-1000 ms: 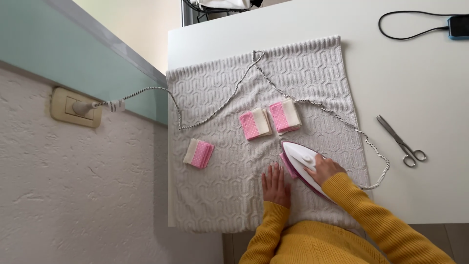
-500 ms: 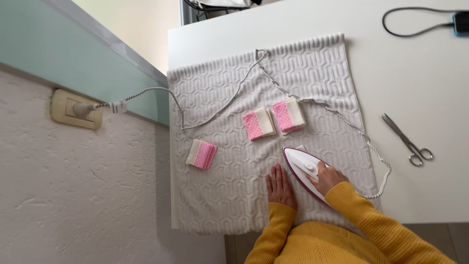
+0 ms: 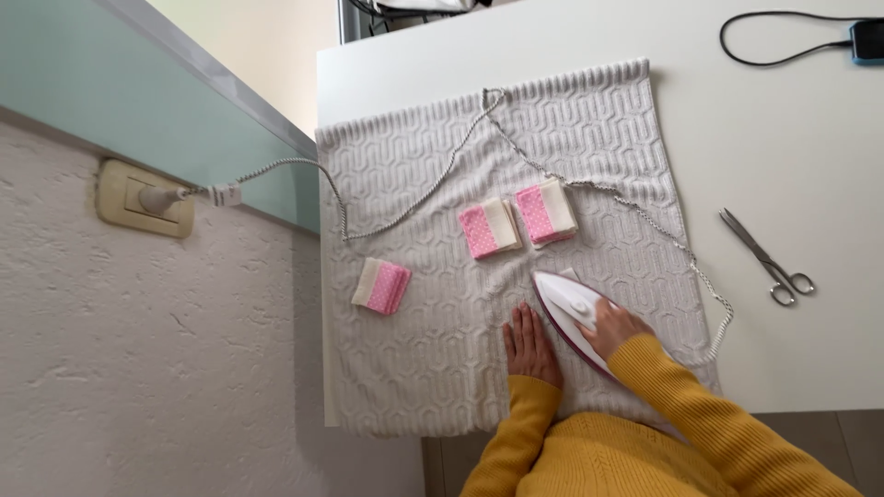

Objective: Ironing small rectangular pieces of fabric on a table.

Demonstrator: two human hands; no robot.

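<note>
My right hand (image 3: 615, 327) grips the handle of a white and purple iron (image 3: 571, 308) pressed flat on a grey patterned towel (image 3: 442, 368). Beside the iron, my left hand (image 3: 529, 345) lies flat on the towel, fingers together. A corner of pale fabric (image 3: 567, 273) shows at the iron's tip. Two pink-and-cream folded fabric stacks (image 3: 490, 227) (image 3: 545, 212) rest just beyond the iron. A third stack (image 3: 381, 284) lies near the towel's left edge.
The iron's braided cord (image 3: 405, 204) loops across the towel to a wall socket (image 3: 147, 198) on the left. Scissors (image 3: 766, 258) lie on the white table (image 3: 792, 138) to the right. A phone with a black cable (image 3: 866, 41) sits at the far right corner.
Both hands and the iron stay in nearly the same place on the towel; the view has shifted slightly.
</note>
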